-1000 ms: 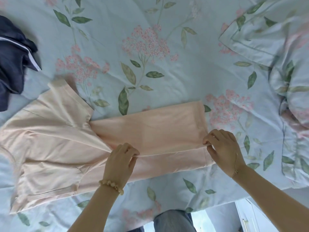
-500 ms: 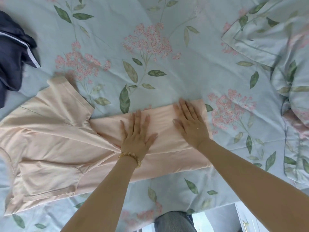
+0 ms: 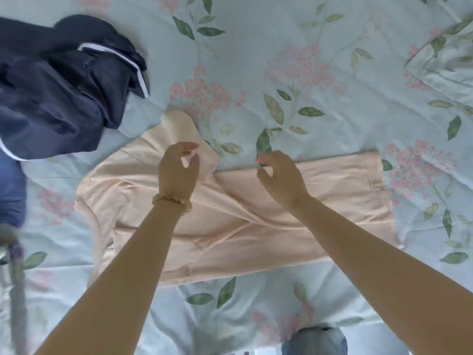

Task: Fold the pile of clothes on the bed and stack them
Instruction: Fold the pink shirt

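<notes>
A peach shirt (image 3: 320,201) lies flat on the bed, its far long side folded in over the body and one sleeve sticking out at the upper left. My left hand (image 3: 178,170), with a bead bracelet on the wrist, hovers over that sleeve, fingers curled and apart, holding nothing. My right hand (image 3: 280,175) hovers over the folded edge near the shirt's middle, fingers loosely curled and holding nothing. A crumpled navy garment with white piping (image 3: 58,83) lies at the far left.
The bed (image 3: 307,34) wears a pale blue floral sheet. A matching floral pillow or duvet (image 3: 450,60) sits at the upper right. Another blue garment (image 3: 11,190) and a blurred grey object lie at the left edge. My knee shows at the bottom.
Both hands lifted off the folded body they were pressing flat and moved left toward the sleeve. The view shifted left, showing more of the navy garment.
</notes>
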`<action>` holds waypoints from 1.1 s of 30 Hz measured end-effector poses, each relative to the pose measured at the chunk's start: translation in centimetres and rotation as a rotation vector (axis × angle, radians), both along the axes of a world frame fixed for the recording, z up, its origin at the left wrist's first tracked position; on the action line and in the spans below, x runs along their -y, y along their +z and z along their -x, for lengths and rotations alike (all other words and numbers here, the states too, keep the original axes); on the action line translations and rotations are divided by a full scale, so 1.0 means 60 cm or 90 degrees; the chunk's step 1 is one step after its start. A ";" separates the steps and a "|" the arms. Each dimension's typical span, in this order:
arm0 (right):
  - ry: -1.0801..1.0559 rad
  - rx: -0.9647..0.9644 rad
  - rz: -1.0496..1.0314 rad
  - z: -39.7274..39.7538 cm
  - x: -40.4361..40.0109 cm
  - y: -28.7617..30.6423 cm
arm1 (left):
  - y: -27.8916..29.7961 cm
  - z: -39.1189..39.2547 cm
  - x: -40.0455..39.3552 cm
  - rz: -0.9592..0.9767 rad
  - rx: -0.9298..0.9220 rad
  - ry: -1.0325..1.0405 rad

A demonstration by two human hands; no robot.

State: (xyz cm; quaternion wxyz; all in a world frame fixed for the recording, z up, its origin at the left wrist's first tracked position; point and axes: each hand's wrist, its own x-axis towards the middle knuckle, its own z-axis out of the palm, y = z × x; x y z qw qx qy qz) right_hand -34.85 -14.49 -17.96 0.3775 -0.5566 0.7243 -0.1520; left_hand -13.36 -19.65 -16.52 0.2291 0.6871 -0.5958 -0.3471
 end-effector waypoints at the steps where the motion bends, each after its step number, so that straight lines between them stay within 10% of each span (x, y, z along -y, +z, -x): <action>1: -0.001 0.020 -0.038 -0.040 0.019 -0.001 | -0.003 -0.042 0.024 0.024 0.046 0.010; 7: -0.112 -0.062 -0.227 -0.187 0.110 -0.045 | -0.074 -0.186 0.156 -0.204 0.260 -0.060; 16: -0.229 0.111 0.012 -0.255 0.065 -0.028 | -0.050 -0.217 0.154 -0.194 -0.104 -0.219; 26: 0.280 -0.026 0.181 -0.290 -0.190 0.042 | 0.036 -0.418 -0.129 -0.253 -0.109 -0.353; 33: 0.226 -0.040 0.056 -0.307 -0.186 0.019 | -0.029 -0.416 -0.220 -0.176 -0.055 -0.265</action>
